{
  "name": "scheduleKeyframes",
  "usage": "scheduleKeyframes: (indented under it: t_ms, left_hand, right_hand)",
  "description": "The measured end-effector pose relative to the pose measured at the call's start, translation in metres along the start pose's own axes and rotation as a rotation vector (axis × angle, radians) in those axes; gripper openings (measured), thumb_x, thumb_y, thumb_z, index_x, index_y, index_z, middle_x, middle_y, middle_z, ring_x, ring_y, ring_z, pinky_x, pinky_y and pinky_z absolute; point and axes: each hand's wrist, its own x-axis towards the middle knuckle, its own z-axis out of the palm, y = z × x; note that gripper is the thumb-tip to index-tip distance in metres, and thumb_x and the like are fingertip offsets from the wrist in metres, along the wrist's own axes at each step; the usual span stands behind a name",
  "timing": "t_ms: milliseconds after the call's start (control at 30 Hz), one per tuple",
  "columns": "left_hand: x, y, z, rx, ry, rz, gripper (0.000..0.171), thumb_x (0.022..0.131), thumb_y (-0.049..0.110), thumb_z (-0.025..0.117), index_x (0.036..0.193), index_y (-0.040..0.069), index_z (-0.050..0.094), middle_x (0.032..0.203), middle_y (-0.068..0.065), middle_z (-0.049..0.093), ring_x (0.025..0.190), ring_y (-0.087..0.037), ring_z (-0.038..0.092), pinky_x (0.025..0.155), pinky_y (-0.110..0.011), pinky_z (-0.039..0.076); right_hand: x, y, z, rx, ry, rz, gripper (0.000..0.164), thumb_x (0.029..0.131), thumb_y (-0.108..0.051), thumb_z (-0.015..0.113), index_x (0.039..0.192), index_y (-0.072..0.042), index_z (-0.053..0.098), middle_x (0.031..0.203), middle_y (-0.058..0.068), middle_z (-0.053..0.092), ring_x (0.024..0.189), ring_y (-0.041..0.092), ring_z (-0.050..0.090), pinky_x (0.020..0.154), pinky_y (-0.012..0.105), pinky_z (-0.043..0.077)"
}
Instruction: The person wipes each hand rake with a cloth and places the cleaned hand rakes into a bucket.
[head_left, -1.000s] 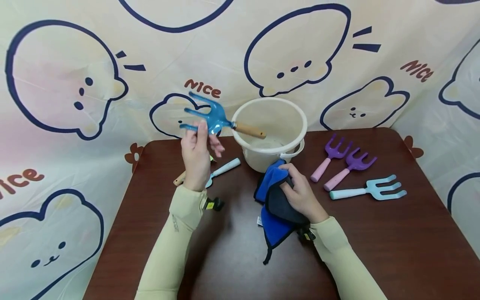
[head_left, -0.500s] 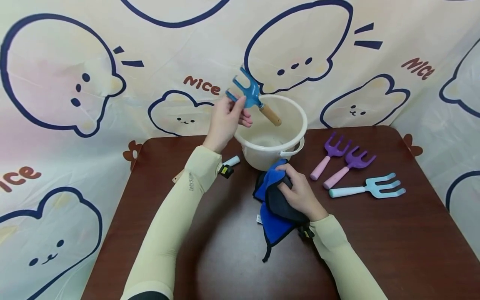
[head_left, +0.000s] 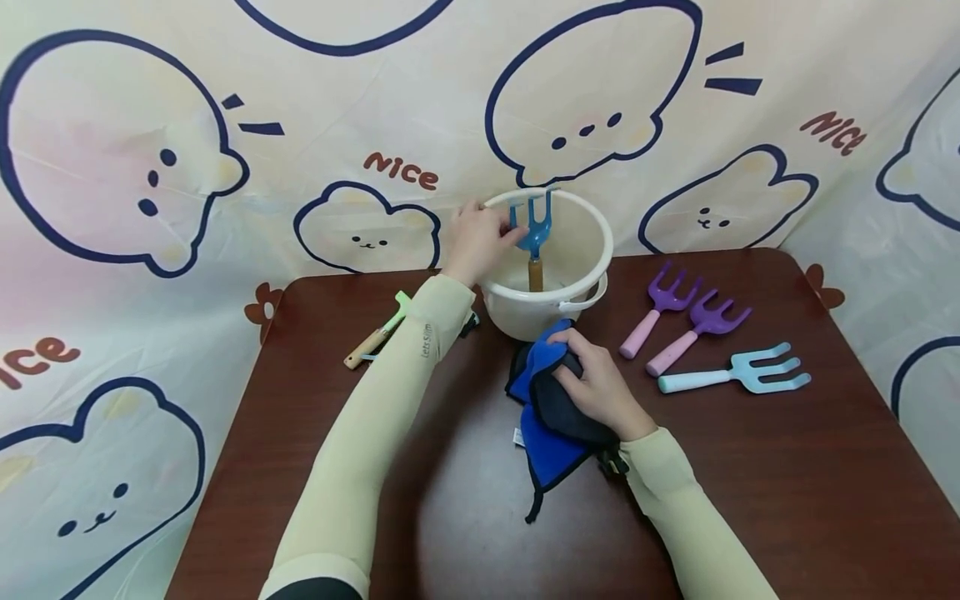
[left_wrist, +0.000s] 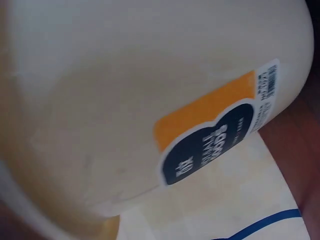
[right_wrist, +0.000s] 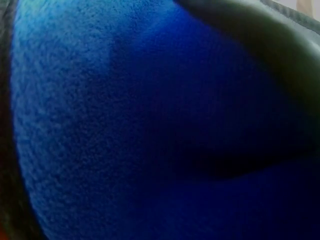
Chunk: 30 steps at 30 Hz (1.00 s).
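Note:
At the white bucket's (head_left: 510, 312) left rim, my left hand (head_left: 478, 243) pinches a blue hand fork (head_left: 534, 236) by its tined head. The fork stands nearly upright, tines up, its wooden handle down inside the bucket. Whether the handle touches the bottom I cannot tell. Only the bucket's outer wall (left_wrist: 100, 100) and its label (left_wrist: 210, 120) fill the left wrist view. My right hand (head_left: 600, 383) grips a bunched blue and grey cloth (head_left: 551, 446) with black edging, in front of the bucket. Blue fabric (right_wrist: 85, 125) covers most of the right wrist view.
Two purple hand forks (head_left: 671, 293) with pink handles and a light blue hand fork (head_left: 757, 371) lie to the right on the brown table (head_left: 750, 500). A green tool with a wooden handle (head_left: 367, 346) lies at left, partly behind my left arm. A patterned curtain (head_left: 420, 100) hangs behind.
My left hand has carried the blue fork rightward to the bucket, turning it upright and lowering its handle inside. The right hand and cloth have stayed put.

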Motion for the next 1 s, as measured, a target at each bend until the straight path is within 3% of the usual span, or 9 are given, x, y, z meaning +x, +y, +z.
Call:
scheduleKeyframes:
  t_ms: [67, 167, 267, 500, 667, 833, 1000]
  left_hand:
    - [0.001, 0.000, 0.006, 0.063, -0.015, 0.007, 0.039, 0.095, 0.048, 0.057, 0.083, 0.015, 0.075, 0.084, 0.001, 0.074, 0.117, -0.021, 0.044, 0.106, -0.043, 0.031]
    - [0.002, 0.000, 0.010, 0.118, -0.051, 0.015, 0.039, 0.095, 0.046, 0.059, 0.078, 0.014, 0.072, 0.083, -0.001, 0.074, 0.123, -0.023, 0.043, 0.115, -0.045, 0.023]
    - [0.001, 0.001, 0.010, 0.170, -0.100, 0.019, 0.041, 0.096, 0.047, 0.057, 0.076, 0.013, 0.070, 0.084, -0.002, 0.073, 0.122, -0.024, 0.043, 0.118, -0.045, 0.020]
    - [0.002, 0.004, 0.011, 0.391, -0.223, 0.094, 0.040, 0.101, 0.044, 0.047, 0.099, 0.013, 0.073, 0.111, -0.004, 0.074, 0.123, -0.025, 0.042, 0.118, -0.043, 0.017]
    - [0.005, 0.007, 0.011, 0.471, -0.268, 0.121, 0.040, 0.101, 0.042, 0.048, 0.105, 0.012, 0.073, 0.110, -0.002, 0.074, 0.118, -0.023, 0.042, 0.120, -0.040, 0.013]
    - [0.006, 0.008, 0.012, 0.450, -0.225, 0.101, 0.036, 0.099, 0.039, 0.053, 0.102, 0.010, 0.074, 0.107, -0.004, 0.074, 0.113, -0.022, 0.044, 0.118, -0.038, 0.019]
    - [0.005, 0.005, 0.015, 0.328, -0.096, 0.101, 0.035, 0.101, 0.031, 0.048, 0.095, 0.009, 0.075, 0.100, -0.006, 0.074, 0.111, -0.024, 0.050, 0.113, -0.041, 0.031]
  right_hand:
    - [0.000, 0.001, 0.000, -0.001, -0.004, -0.001, 0.029, 0.090, 0.003, 0.058, 0.116, -0.010, 0.057, 0.109, 0.010, 0.069, 0.091, 0.015, 0.060, 0.088, 0.051, 0.055]
    - [0.000, 0.003, 0.001, -0.003, -0.006, -0.001, 0.028, 0.090, 0.003, 0.059, 0.115, -0.010, 0.057, 0.109, 0.010, 0.069, 0.091, 0.015, 0.060, 0.087, 0.050, 0.055]
    - [0.001, 0.003, 0.001, -0.001, -0.003, -0.002, 0.028, 0.090, 0.003, 0.059, 0.115, -0.010, 0.057, 0.108, 0.010, 0.069, 0.091, 0.015, 0.060, 0.087, 0.050, 0.055]
    - [0.002, 0.003, 0.000, 0.002, -0.014, -0.011, 0.028, 0.090, 0.003, 0.059, 0.115, -0.011, 0.057, 0.108, 0.009, 0.069, 0.090, 0.015, 0.060, 0.086, 0.049, 0.055]
    - [0.001, 0.002, -0.001, 0.008, -0.008, -0.016, 0.027, 0.090, 0.003, 0.060, 0.115, -0.010, 0.058, 0.109, 0.009, 0.069, 0.093, 0.016, 0.060, 0.088, 0.049, 0.054]
    - [0.002, 0.002, -0.002, 0.011, 0.008, -0.013, 0.026, 0.091, 0.001, 0.061, 0.114, -0.011, 0.058, 0.109, 0.008, 0.069, 0.094, 0.015, 0.060, 0.089, 0.049, 0.054]
    - [0.002, 0.002, -0.002, 0.018, -0.003, -0.016, 0.025, 0.091, 0.000, 0.061, 0.114, -0.010, 0.058, 0.108, 0.008, 0.069, 0.092, 0.015, 0.060, 0.087, 0.049, 0.054]
